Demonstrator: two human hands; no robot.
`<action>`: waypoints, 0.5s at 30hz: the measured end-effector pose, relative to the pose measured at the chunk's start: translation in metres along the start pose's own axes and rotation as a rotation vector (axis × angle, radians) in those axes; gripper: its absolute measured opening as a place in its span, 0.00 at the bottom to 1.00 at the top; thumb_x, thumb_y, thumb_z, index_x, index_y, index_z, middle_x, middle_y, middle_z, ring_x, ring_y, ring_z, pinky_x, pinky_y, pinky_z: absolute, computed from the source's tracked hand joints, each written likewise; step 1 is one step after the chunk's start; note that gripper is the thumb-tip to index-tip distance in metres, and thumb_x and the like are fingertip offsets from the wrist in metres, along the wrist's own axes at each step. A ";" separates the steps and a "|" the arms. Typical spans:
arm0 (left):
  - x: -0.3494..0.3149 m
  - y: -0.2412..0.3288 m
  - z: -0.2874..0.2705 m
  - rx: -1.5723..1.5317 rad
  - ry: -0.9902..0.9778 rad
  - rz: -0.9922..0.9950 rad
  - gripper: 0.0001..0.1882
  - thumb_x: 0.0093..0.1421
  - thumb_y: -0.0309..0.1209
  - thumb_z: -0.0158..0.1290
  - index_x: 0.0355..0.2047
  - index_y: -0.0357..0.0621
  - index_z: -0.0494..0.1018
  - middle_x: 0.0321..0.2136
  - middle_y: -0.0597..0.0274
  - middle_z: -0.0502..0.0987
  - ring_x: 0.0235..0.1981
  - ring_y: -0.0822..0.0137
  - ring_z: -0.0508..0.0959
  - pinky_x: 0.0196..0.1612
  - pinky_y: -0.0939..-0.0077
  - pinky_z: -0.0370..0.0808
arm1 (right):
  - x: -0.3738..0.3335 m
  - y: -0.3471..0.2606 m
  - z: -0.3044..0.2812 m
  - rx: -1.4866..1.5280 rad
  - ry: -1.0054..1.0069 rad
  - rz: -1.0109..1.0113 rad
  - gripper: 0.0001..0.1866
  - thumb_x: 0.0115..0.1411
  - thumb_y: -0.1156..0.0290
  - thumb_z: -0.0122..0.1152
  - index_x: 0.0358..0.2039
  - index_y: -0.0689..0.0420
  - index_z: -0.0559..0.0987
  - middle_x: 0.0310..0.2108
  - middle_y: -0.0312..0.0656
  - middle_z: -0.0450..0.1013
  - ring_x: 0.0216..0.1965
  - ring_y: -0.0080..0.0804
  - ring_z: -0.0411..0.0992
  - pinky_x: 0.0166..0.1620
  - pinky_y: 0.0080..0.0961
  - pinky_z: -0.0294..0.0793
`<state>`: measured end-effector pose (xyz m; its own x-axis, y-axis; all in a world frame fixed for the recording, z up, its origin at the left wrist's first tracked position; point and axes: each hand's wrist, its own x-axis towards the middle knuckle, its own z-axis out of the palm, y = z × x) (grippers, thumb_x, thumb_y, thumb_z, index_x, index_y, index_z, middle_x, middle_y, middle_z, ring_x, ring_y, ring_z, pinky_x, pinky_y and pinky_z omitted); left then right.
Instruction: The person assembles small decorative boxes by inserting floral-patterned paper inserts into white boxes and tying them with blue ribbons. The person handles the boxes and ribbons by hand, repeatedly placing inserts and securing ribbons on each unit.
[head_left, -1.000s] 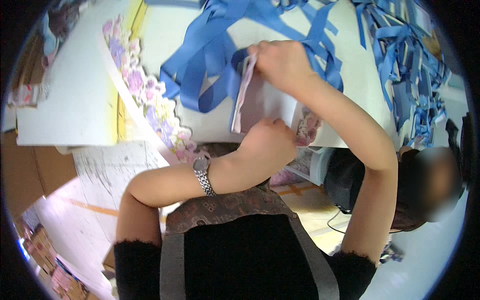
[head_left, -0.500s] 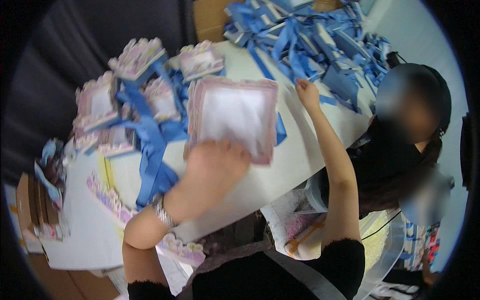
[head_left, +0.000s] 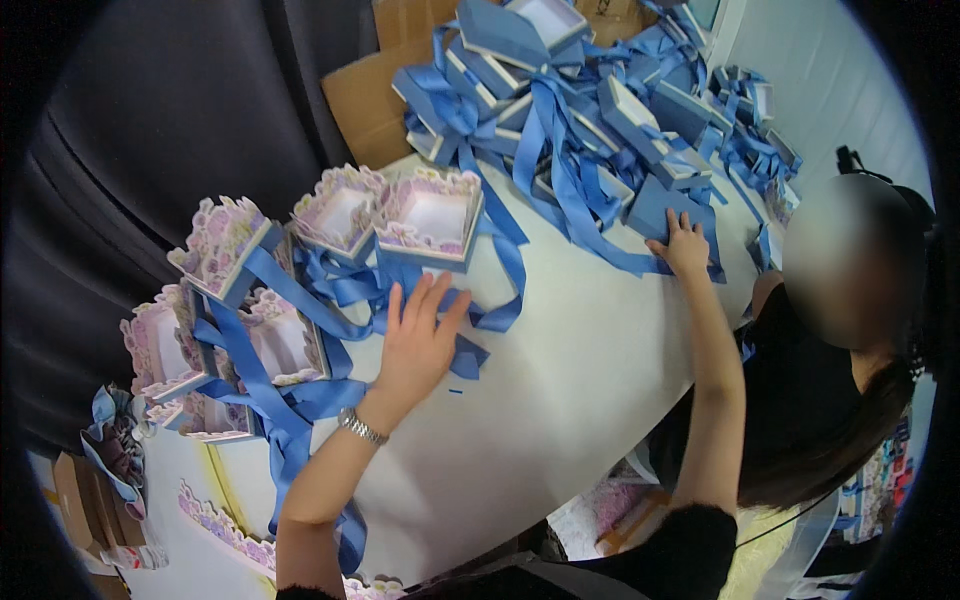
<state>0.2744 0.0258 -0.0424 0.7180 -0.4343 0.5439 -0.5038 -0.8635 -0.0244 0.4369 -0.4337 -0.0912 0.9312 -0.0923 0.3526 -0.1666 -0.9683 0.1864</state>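
A box with a scalloped purple-and-pink flower border (head_left: 428, 240) stands on the white table, a blue ribbon trailing from it. Just in front of this box is my left hand (head_left: 418, 335), fingers spread and holding nothing, over the loose blue ribbon. Farther right, my right hand (head_left: 686, 246) reaches to a plain blue box (head_left: 655, 207) at the near edge of a heap. Its fingers lie stretched on the box, thumb apart. More flower-bordered boxes (head_left: 278, 335) with blue ribbons cluster at the left.
A tall heap of blue boxes with ribbons (head_left: 560, 130) covers the far right of the white table (head_left: 500, 430). A flower-edged strip (head_left: 225, 525) lies at the near left. Another person (head_left: 800, 400) sits close at the right. Cardboard (head_left: 355, 110) stands behind.
My left hand has set the flower-bordered box down at the far side of the cluster and let go. My right hand has moved right, onto a blue box. The view has shifted.
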 end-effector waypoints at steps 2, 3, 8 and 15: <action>-0.022 0.022 -0.005 -0.170 -0.049 -0.006 0.26 0.49 0.24 0.54 0.51 0.46 0.68 0.56 0.53 0.63 0.58 0.54 0.63 0.61 0.46 0.53 | -0.022 -0.014 -0.013 -0.089 -0.005 -0.063 0.41 0.48 0.42 0.62 0.56 0.54 0.66 0.50 0.53 0.68 0.44 0.55 0.71 0.39 0.37 0.75; -0.025 0.030 -0.004 -0.256 -0.074 -0.008 0.28 0.48 0.22 0.55 0.53 0.45 0.67 0.57 0.52 0.62 0.59 0.50 0.60 0.61 0.44 0.51 | -0.037 -0.021 -0.028 -0.135 -0.003 -0.091 0.38 0.49 0.44 0.61 0.54 0.57 0.69 0.46 0.56 0.71 0.39 0.53 0.75 0.36 0.34 0.76; -0.030 0.046 -0.020 -0.491 -0.028 -0.084 0.30 0.50 0.24 0.56 0.55 0.43 0.63 0.58 0.52 0.59 0.57 0.47 0.63 0.59 0.57 0.62 | -0.090 -0.053 -0.115 0.484 0.521 -0.002 0.18 0.55 0.59 0.62 0.31 0.65 0.79 0.21 0.44 0.77 0.21 0.31 0.76 0.27 0.24 0.74; -0.022 0.073 -0.011 -1.143 -0.087 -0.568 0.42 0.58 0.42 0.55 0.63 0.32 0.46 0.63 0.43 0.50 0.63 0.52 0.55 0.59 0.67 0.62 | -0.140 -0.071 -0.136 1.238 0.350 0.231 0.23 0.56 0.62 0.62 0.47 0.65 0.76 0.47 0.55 0.72 0.49 0.38 0.72 0.45 0.26 0.73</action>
<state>0.2172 -0.0248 -0.0472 0.9743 -0.1313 0.1829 -0.2103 -0.2402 0.9477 0.2740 -0.3207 -0.0294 0.7567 -0.4012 0.5161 0.2712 -0.5257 -0.8063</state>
